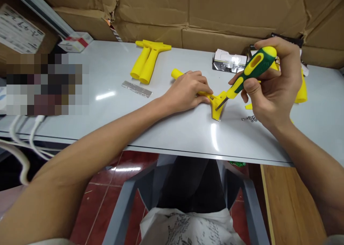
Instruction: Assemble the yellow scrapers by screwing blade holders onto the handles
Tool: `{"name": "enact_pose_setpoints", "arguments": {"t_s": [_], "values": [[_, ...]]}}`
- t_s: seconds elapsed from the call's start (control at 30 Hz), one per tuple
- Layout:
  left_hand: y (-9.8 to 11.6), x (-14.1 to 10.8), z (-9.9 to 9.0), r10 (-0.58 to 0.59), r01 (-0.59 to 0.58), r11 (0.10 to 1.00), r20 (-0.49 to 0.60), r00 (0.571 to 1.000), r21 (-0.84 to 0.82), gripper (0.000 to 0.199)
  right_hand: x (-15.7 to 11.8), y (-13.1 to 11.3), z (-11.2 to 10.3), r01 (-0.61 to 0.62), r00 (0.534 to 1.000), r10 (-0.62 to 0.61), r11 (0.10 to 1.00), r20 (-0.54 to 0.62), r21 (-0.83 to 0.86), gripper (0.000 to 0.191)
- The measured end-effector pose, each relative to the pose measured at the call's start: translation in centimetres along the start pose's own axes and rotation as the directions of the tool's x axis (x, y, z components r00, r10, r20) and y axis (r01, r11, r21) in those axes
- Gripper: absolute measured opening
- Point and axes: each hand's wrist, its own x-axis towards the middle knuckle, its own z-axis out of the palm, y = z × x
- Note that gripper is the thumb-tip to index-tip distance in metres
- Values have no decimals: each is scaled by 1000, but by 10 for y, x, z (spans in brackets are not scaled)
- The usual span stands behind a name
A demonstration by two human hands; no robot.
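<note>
My left hand (189, 91) is wrapped round the handle of a yellow plastic scraper (216, 110), which lies on the white table with its wide head to the right. A thin metal strip shows along the head's edge. In my right hand (279, 80) is a green and yellow screwdriver (254, 71), tilted, its tip at the lower part of the scraper head. Small screws (252, 119) lie in a pile beneath my right hand. Two more yellow scraper bodies (150, 60) rest at the back, with a flat metal blade strip (137, 89) in front of them.
Black and white small boxes (229, 60) stand at the back right, near other yellow parts (302, 89). A red and white box (76, 42) is at the back left. White cables (33, 130) hang over the left front edge. Cardboard (215, 19) lines the back.
</note>
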Motion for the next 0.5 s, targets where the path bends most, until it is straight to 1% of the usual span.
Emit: {"name": "enact_pose_setpoints", "arguments": {"t_s": [0.07, 0.17, 0.3, 0.37, 0.43, 0.5], "values": [[1, 0, 1, -18, 18, 1000, -13, 1000, 11, 19, -1, 2, 0, -8, 1000, 7, 1000, -18, -22, 54], [1, -1, 1, -14, 15, 1000, -21, 1000, 13, 19, 1, 10, 0, 6, 1000, -6, 1000, 0, -24, 57], [-1, 1, 1, 37, -37, 999, -8, 999, 5, 17, 6, 19, -1, 101, 991, -106, 993, 84, 67, 56], [-2, 2, 1, 64, -64, 998, -2, 998, -10, 16, 9, 18, -1, 131, 985, -143, 984, 96, 123, 54], [-3, 2, 2, 88, -88, 996, 2, 996, -27, 17, 12, 15, -2, 162, 985, -170, 972, 33, 171, 49], [-3, 2, 3, 105, -105, 994, 8, 994, -31, 18, 15, 12, -4, 174, 984, -164, 967, -70, 184, 42]]}}
